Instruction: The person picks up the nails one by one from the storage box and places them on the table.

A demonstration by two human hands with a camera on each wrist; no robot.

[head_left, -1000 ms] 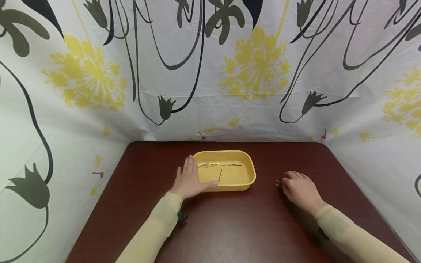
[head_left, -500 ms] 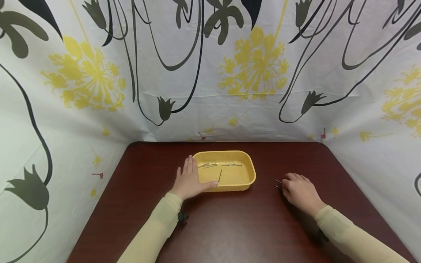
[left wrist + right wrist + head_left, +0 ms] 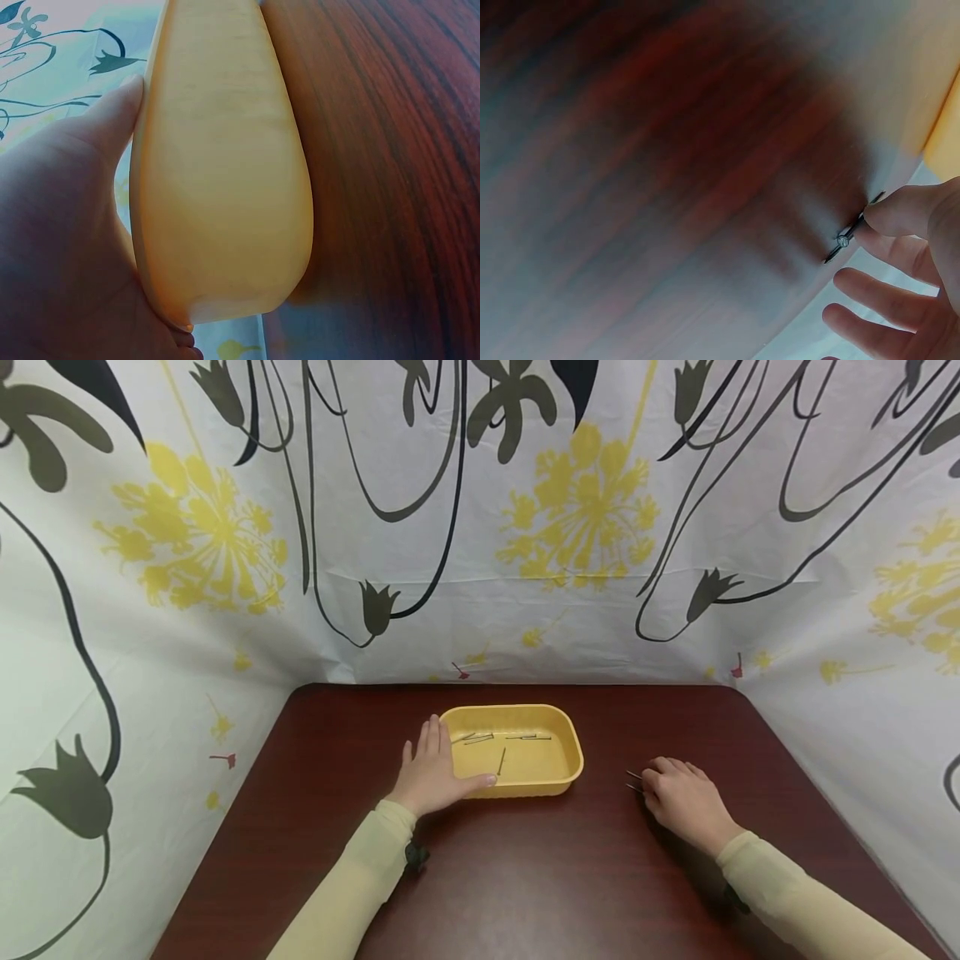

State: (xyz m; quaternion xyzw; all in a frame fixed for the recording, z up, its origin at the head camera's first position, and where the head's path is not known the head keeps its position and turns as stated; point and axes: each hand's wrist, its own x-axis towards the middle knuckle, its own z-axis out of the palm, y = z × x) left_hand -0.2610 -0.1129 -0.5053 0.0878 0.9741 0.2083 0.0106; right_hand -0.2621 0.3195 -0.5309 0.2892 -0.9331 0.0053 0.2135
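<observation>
A shallow yellow tray (image 3: 566,775) sits on the table with several thin metal nails (image 3: 502,762) lying inside. My left hand (image 3: 429,772) rests against its left front corner, fingers straight along the left rim and thumb over the front rim. The left wrist view shows the tray's outer wall (image 3: 225,187) beside that hand. Right of the tray, my right hand (image 3: 686,797) is low over the table and pinches nails (image 3: 633,787) between thumb and index finger. Two thin ends stick out to the left. One round nail head (image 3: 843,241) shows by the fingertips; the other fingers are apart.
The dark red-brown wooden table (image 3: 495,877) fills the lower part of the head view. A white cloth (image 3: 480,568) with grey and yellow flowers hangs behind and at both sides. Dark wrist devices (image 3: 416,856) show at the cuffs.
My right hand has shifted very slightly toward me, and the nail ends at its fingertips show a little more. The left hand and the tray have stayed in place.
</observation>
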